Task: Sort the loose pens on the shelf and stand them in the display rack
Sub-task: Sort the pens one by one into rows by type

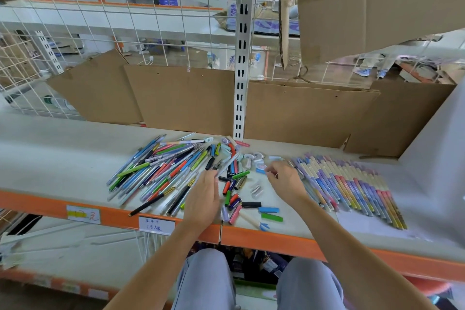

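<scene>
A pale shelf (63, 158) with an orange front edge is seen from above, from a camera worn on the head, with both forearms reaching in from below. A jumbled heap of loose pens (161, 171) in green, blue, orange and black is spread across the left middle of the shelf. To the right, a tidy row of pastel pens (352, 191) is laid side by side, likely already grouped by kind. Between the two, scattered caps and short pen parts (239, 199) are strewn near the front edge.

The left hand (203, 199) is held over the edge of the heap, and a clear pen (227, 165) is pinched at its fingertips, pointing up and away, probably lifted out for sorting. The right hand (284, 178) rests just beside the sorted row, fingers curled around something small near a light blue piece (260, 171); exactly what is gripped cannot be told.

Flattened cardboard sheets (181, 98) are propped along the back against a white wire grid (100, 20), perhaps to stop pens rolling off behind. No display rack can be made out, so the standing step appears not yet begun.
</scene>
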